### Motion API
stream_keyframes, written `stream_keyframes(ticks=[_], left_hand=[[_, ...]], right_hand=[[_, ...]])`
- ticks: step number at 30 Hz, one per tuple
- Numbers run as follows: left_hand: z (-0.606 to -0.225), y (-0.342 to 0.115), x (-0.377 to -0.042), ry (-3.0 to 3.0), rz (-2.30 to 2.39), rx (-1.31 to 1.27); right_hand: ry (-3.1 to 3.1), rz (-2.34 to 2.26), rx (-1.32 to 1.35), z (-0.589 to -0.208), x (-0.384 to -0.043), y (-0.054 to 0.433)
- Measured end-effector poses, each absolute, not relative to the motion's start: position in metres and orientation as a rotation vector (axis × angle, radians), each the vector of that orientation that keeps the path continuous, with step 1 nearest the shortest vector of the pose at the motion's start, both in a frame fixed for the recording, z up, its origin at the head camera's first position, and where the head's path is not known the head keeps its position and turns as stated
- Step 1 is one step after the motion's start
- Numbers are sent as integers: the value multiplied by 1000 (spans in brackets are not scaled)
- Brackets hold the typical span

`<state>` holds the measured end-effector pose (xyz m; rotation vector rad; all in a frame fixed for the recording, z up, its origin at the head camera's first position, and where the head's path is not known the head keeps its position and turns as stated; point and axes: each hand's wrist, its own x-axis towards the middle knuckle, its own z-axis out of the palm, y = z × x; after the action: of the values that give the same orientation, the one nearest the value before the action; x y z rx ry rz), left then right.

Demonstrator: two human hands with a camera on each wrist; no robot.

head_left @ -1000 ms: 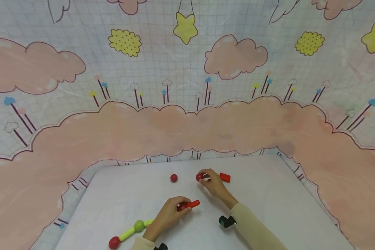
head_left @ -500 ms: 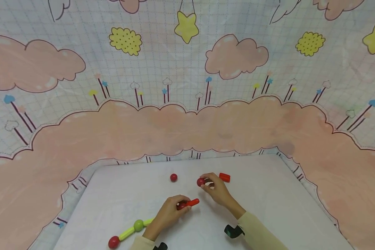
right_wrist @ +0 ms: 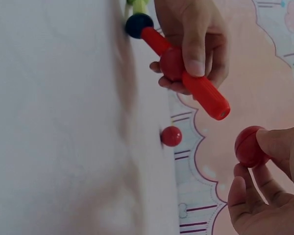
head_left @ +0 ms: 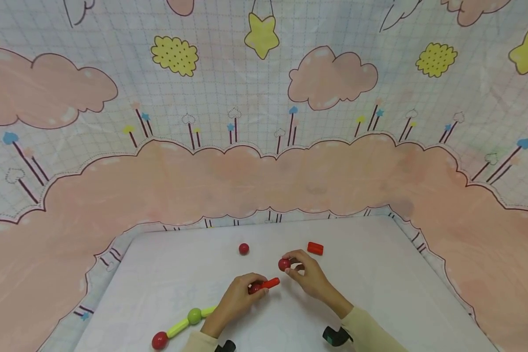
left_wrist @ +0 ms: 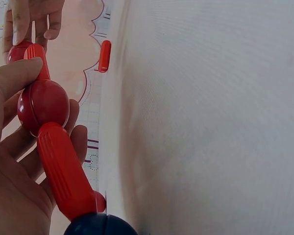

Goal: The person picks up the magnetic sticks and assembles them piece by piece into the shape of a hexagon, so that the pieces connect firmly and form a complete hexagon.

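My left hand (head_left: 239, 298) grips a chain of toy balls and rods. Its thumb and fingers are around a red ball (left_wrist: 46, 105), which has a red rod (right_wrist: 208, 95) pointing out toward the right. Another red rod (left_wrist: 63, 166) joins that ball to a dark blue ball (left_wrist: 100, 225). Past it, yellow-green rods (head_left: 178, 328) and a green ball (head_left: 194, 316) lead to a red end ball (head_left: 160, 340) at lower left. My right hand (head_left: 310, 278) pinches a separate red ball (right_wrist: 250, 147) between thumb and fingertips, a short gap from the free rod end.
On the white table (head_left: 378, 274), a loose red ball (head_left: 244, 249) lies toward the back. A loose red rod (head_left: 315, 248) lies behind my right hand. Dark wrist camera mounts (head_left: 336, 336) sit at the wrists. A cloud-patterned cloth (head_left: 264, 181) hangs behind the table.
My right hand has drawn back toward me with its red ball, away from the loose red rod and nearer the level of the left hand. The left hand stays almost still.
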<state>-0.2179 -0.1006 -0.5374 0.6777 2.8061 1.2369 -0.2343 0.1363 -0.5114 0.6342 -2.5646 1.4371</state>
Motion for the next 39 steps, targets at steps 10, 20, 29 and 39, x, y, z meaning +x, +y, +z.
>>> stream_keyframes(ticks=[10,20,29,39], left_hand=[[-536,-102,-219,2822,1251,700],[-536,-103,-219,2822,1255,703],[-537,-104,-218,2804,1258,717],[-538,-103,-218,2811,1238,680]], right_hand=[[-2566,1500,686,-511,-224,141],[-2621,1502,677,-502,-212,137],[-2623,1528,694,-508,-211,135],[-2627,1509,530,-513,-225,160]])
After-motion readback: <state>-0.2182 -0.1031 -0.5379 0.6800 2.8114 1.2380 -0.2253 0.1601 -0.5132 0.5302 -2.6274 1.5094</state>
